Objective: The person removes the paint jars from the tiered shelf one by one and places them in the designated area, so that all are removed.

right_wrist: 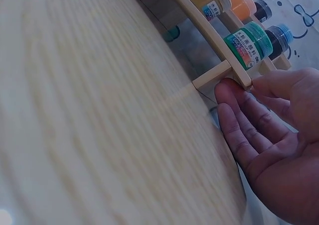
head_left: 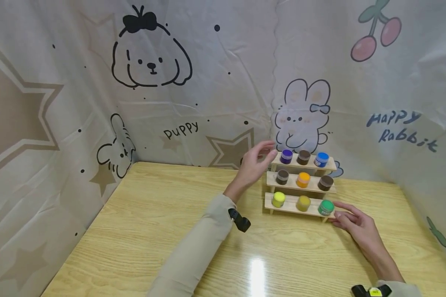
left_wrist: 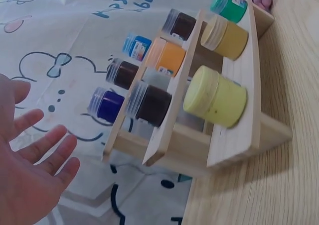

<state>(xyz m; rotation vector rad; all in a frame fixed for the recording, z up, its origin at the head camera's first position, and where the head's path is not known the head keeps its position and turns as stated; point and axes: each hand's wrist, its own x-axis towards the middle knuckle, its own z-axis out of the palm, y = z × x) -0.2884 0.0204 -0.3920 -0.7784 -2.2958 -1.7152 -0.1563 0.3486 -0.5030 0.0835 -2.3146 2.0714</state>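
Note:
A three-tier wooden rack [head_left: 292,207] holds several paint jars in three rows. Purple [head_left: 286,156], dark brown and blue jars [head_left: 321,159] stand on top; an orange jar [head_left: 303,180] sits between two dark ones on the middle tier; yellow [head_left: 278,199], ochre [head_left: 303,203] and green jars [head_left: 326,207] are on the lowest. My left hand [head_left: 252,166], fingers spread and holding nothing, is beside the top tier's left end; the left wrist view shows a gap. My right hand [right_wrist: 274,130] pinches the lowest tier's right end, next to the green jar [right_wrist: 248,45], between thumb and fingers.
The rack stands near the back of a light wood table [head_left: 141,214]. Behind and at both sides hangs a pale cloth [head_left: 208,95] with printed animals, stars and cherries. Black straps with small devices [head_left: 239,220] are on both wrists.

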